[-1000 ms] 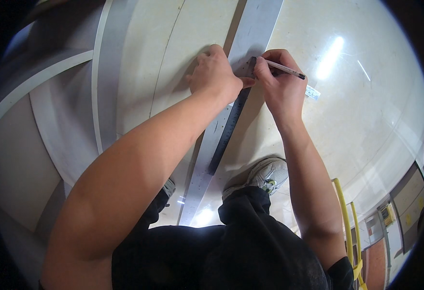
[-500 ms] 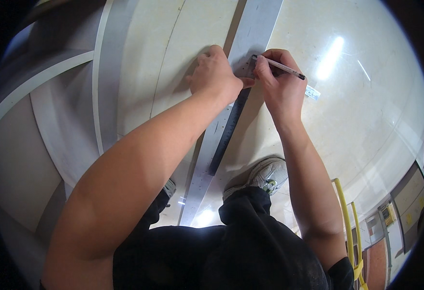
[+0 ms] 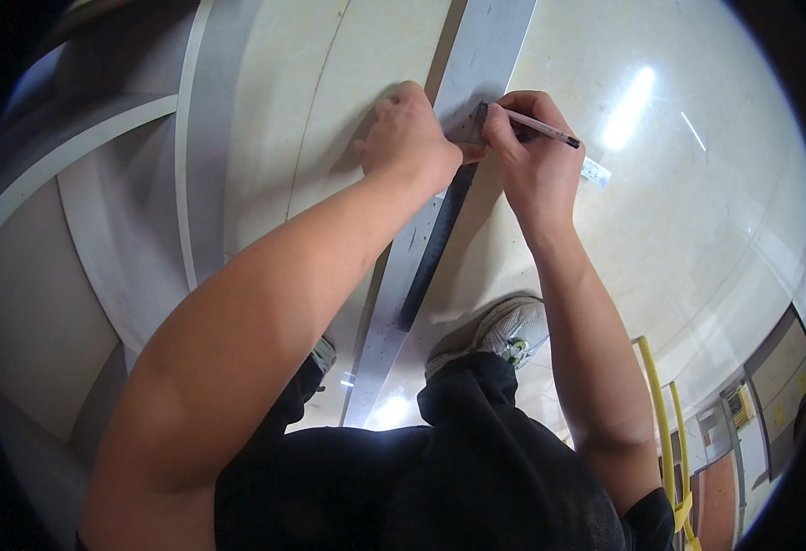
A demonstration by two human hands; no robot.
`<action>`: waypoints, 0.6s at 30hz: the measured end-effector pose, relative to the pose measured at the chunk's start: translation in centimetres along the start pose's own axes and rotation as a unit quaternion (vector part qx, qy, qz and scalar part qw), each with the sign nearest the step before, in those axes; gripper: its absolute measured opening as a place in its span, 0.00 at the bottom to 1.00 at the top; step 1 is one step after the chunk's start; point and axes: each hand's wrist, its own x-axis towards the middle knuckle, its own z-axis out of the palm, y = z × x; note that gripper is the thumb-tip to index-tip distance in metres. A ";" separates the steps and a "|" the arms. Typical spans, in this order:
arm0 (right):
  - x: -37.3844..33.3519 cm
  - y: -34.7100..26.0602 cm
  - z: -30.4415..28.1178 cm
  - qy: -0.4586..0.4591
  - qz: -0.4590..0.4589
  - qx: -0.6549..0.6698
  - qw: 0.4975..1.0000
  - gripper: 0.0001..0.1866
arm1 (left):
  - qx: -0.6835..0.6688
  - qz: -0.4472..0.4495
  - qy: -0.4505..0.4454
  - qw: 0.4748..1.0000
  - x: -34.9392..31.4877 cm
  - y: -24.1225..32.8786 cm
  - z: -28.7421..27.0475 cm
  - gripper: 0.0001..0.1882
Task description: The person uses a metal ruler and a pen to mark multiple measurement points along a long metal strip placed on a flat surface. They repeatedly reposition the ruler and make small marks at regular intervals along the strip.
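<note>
A long grey metal beam [image 3: 484, 55] runs away from me between my feet. Along its right side lies a dark ruler [image 3: 432, 253] with fine scale marks. My left hand [image 3: 409, 142] is closed over the beam from the left, its thumb pressed at the ruler's upper part and its other fingers curled at the beam's left side. Pinched in my right hand [image 3: 539, 151] is a slim pen [image 3: 542, 127], its back end pointing right. The pen's writing end is down at the beam's surface beside the left thumb, where my fingers partly hide it.
Grey curved panels with pale edges [image 3: 183, 174] stand at the left. On the glossy pale floor, a small printed label [image 3: 596, 173] lies right of my right hand. My shoe [image 3: 511, 332] is close to the beam. Yellow tubular rails [image 3: 655, 404] rise at the lower right.
</note>
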 end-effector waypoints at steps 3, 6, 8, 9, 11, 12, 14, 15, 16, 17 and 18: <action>-0.1 -0.3 0.0 -0.006 0.004 -0.002 1.000 0.08 | 0.007 0.005 0.001 1.000 0.1 -0.1 -0.1 0.43; -0.2 -0.2 -0.1 -0.004 -0.008 -0.002 1.000 0.07 | 0.008 0.006 0.003 1.000 0.1 -0.1 0.1 0.43; -0.2 -0.4 -0.5 -0.017 -0.019 -0.037 0.999 0.07 | 0.012 0.011 0.012 1.000 0.1 -0.1 0.2 0.42; -0.4 0.0 -0.7 0.006 -0.026 0.004 1.000 0.07 | 0.016 0.016 0.018 1.000 0.0 -0.1 0.3 0.42; -1.2 0.5 -0.9 0.053 -0.039 0.085 0.994 0.08 | 0.013 0.019 0.019 1.000 -0.1 -0.2 0.4 0.41; -2.3 0.2 -1.5 0.061 -0.037 0.109 0.991 0.09 | 0.008 0.017 0.014 1.000 0.0 -0.2 0.4 0.41; -5.1 0.3 -2.3 0.063 -0.026 0.085 0.994 0.09 | 0.004 0.022 0.021 1.000 0.2 -0.4 0.7 0.40; -6.8 0.6 -2.4 0.036 0.001 0.077 0.996 0.09 | 0.007 0.028 0.034 0.999 0.4 -0.7 0.9 0.40; -8.5 1.3 -2.3 0.013 -0.007 0.038 0.999 0.09 | 0.008 0.033 0.047 0.998 0.4 -0.9 1.1 0.40; -10.0 1.3 -1.9 0.010 0.027 0.010 1.000 0.08 | -0.002 0.037 0.038 0.999 0.4 -1.0 1.2 0.39; -10.9 1.3 -1.8 0.007 0.062 -0.018 0.998 0.08 | -0.010 0.038 0.032 0.999 0.3 -0.9 1.4 0.39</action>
